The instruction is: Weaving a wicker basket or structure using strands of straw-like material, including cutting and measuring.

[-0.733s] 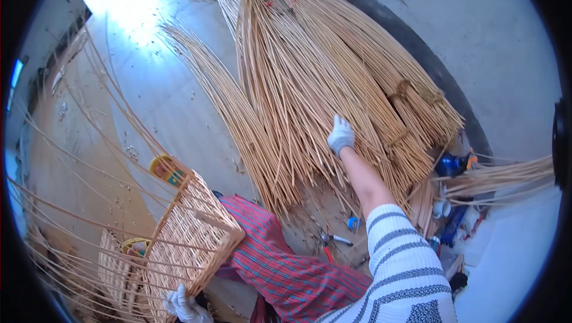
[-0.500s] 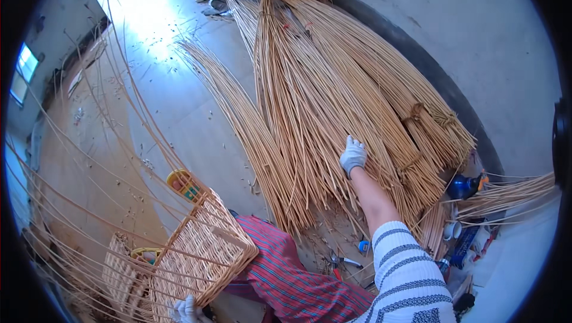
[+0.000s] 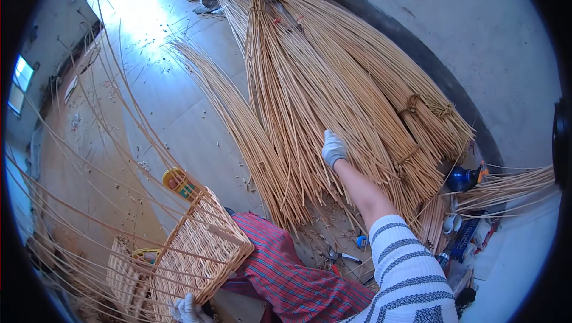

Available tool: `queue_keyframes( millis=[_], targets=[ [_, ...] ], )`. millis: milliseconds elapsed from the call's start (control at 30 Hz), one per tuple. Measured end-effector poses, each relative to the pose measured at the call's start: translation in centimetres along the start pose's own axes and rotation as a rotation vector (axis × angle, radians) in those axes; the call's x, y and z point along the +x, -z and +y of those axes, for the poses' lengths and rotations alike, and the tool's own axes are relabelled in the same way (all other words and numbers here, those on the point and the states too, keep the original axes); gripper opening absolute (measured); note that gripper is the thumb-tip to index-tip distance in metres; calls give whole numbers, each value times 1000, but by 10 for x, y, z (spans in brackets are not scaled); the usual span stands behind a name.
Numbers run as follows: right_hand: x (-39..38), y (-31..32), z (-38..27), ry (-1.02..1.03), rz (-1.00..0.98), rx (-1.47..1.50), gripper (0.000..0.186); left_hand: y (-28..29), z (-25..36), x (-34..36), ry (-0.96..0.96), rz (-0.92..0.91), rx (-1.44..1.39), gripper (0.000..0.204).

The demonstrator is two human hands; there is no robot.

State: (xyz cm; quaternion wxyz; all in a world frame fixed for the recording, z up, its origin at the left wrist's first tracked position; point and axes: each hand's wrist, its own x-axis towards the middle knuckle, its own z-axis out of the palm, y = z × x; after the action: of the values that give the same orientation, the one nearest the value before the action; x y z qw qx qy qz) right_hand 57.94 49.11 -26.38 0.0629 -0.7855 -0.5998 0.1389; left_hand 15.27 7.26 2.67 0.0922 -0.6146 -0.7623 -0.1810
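Gloved in white, my right hand (image 3: 333,148) reaches forward onto a wide spread of long tan wicker rods (image 3: 310,84). Its fingers are drawn together against the rods; whatever lies between them is hidden by the glove. At the lower edge my left hand (image 3: 189,309), also gloved, grips the near edge of a partly woven wicker basket (image 3: 196,245). The basket rests tilted against my leg in red plaid cloth (image 3: 286,257). Long unwoven rods (image 3: 128,102) fan out from it to the upper left.
Pliers (image 3: 344,257) and a blue tape measure (image 3: 361,241) lie on the floor below the rods. A dark blue bottle (image 3: 463,178), a white cup (image 3: 452,223) and another rod bundle (image 3: 512,189) are at the right. Loose rods arch across the left side.
My right hand has shifted left and slightly away over the rods, its fingers drawn closer together. The left hand stays at the basket's edge. The view has turned slightly.
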Motion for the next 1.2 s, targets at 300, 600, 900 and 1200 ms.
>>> queue_keyframes(
  millis=[300,600,900,1200],
  targets=[
    [-22,8,-40,50,152,-156,52,1,-16,-7,6,-5,0,28],
    [-31,-45,-118,373,-239,476,27,-8,-25,-19,46,-13,-65,32],
    [-90,-58,-193,17,-235,126,82,2,-21,-13,72,-30,-90,31],
    [-107,-75,-197,284,-233,37,44,-1,-25,-12,31,-15,-53,29]
  ],
)
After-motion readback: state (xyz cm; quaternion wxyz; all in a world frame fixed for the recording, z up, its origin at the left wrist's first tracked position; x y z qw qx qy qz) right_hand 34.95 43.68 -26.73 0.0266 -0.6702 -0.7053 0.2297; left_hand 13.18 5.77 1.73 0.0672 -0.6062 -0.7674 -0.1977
